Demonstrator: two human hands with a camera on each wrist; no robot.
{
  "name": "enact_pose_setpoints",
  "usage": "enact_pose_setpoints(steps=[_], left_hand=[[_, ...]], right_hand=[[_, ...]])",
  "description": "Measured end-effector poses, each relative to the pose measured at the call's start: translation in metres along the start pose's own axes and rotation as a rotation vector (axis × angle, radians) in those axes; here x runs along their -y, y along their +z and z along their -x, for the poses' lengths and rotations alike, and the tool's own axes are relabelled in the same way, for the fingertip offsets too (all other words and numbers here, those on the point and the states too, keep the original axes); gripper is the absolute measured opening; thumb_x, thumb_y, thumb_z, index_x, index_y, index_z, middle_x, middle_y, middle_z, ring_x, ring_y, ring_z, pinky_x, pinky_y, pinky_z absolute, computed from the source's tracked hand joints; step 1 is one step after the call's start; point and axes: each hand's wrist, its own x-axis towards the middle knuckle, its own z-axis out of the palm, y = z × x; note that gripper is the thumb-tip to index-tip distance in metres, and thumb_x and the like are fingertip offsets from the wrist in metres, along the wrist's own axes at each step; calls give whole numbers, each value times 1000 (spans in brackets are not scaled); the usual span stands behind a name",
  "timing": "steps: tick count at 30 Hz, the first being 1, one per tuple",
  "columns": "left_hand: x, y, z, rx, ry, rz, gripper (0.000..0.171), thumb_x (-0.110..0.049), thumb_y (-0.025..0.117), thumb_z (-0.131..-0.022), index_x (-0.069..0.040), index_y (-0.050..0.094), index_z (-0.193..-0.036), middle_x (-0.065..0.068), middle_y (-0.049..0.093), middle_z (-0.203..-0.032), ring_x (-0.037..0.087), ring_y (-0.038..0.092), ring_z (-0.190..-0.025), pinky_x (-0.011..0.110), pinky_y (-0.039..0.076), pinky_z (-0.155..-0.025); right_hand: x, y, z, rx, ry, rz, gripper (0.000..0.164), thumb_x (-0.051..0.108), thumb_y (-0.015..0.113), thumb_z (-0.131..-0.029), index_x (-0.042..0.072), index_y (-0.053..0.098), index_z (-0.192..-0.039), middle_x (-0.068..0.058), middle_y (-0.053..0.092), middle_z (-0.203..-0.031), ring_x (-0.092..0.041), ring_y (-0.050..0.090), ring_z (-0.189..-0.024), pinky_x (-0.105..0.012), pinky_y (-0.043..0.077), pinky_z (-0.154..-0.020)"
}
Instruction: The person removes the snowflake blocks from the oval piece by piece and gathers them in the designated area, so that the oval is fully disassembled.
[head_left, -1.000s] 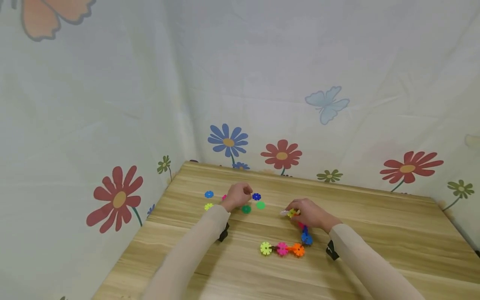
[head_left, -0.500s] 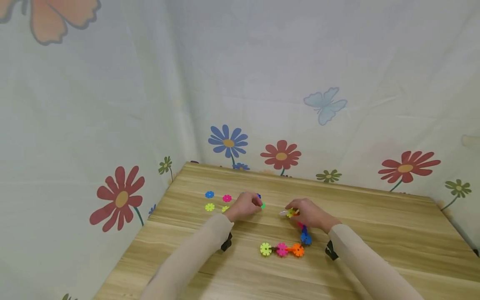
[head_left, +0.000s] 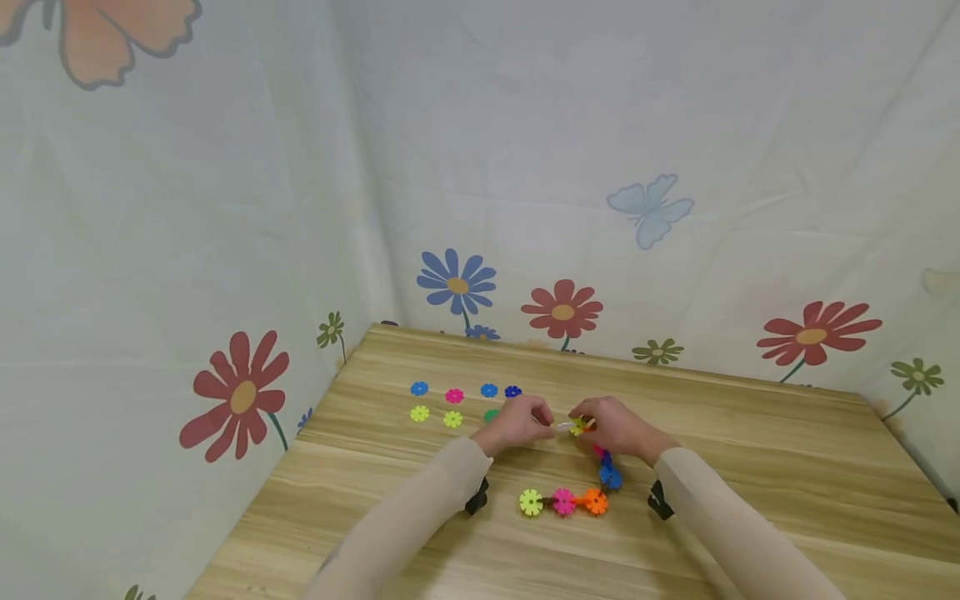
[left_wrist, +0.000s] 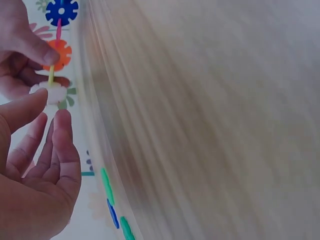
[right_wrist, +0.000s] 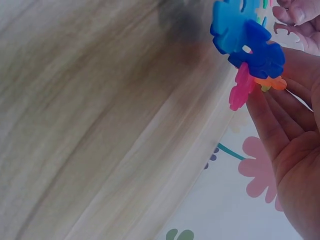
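My right hand [head_left: 617, 425] pinches a chain of slotted plastic snowflake discs near its far end, thumb on the orange disc [left_wrist: 61, 56] by a thin yellow disc [left_wrist: 51, 75]. A white disc [left_wrist: 52, 94] sticks out at that end, toward my left hand [head_left: 519, 422]. The left thumb tip overlaps the white disc's edge in the left wrist view, with the other fingers loosely bent and apart from the thumb. Blue discs [right_wrist: 257, 52] and a pink disc [right_wrist: 241, 87] hang from the right hand. The chain runs on to orange, pink and yellow-green discs [head_left: 531, 502] on the table.
Loose discs lie on the wooden table [head_left: 750, 467] beyond and left of the left hand: blue [head_left: 419, 388], pink [head_left: 454, 396], dark blue [head_left: 513, 392], yellow-green [head_left: 453, 419] and a partly covered green disc [head_left: 491, 415]. A flower-printed curtain [head_left: 510, 167] stands behind the table.
My left hand has moved right from the loose discs to the white disc at the chain's end, uncovering several loose discs. The right hand stays nearly in place with the chain.
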Motion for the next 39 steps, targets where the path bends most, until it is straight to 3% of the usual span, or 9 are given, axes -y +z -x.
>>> enact_pose_setpoints(steps=[6, 16, 23, 32, 39], left_hand=[[-2, 10, -4, -21, -27, 9, 12, -15, 75, -82, -9, 65, -84, -6, 62, -79, 9, 56, -70, 23, 47, -64], [-8, 13, -7, -43, 9, -58, 13, -15, 75, -82, -11, 63, -77, -7, 59, -72, 6, 53, -65, 20, 45, -61], [-10, 12, -7, -56, 2, -111, 16, -16, 76, -81, -13, 62, -74, -8, 59, -70, 6, 52, -65, 21, 44, -62], [-12, 11, -4, -51, 3, -101, 16, -14, 76, -81, -12, 62, -74, -7, 59, -70, 7, 52, -64, 21, 44, -62], [-16, 15, -6, -13, 75, -187, 11, -12, 72, -83, -12, 62, -79, -7, 59, -73, 7, 51, -66, 20, 44, -62]], right_hand=[[2, 0, -1, -1, -24, 1, 30, 8, 76, -80, -1, 67, -107, -7, 67, -100, -20, 63, -87, -31, 53, -74], [2, -1, -1, -12, -51, -4, 29, 7, 76, -79, 0, 67, -106, -7, 67, -99, -20, 64, -87, -32, 54, -73], [0, 0, 2, -6, -22, -16, 32, 12, 75, -81, 3, 65, -110, -6, 66, -104, -19, 63, -87, -34, 53, -77], [-2, 1, 6, 15, 1, -27, 35, 14, 74, -83, 3, 64, -114, -6, 65, -106, -13, 61, -81, -31, 52, -73], [0, 0, 7, 13, -34, -27, 31, 10, 73, -82, 3, 65, -112, -5, 66, -104, -11, 59, -76, -28, 51, -71]])
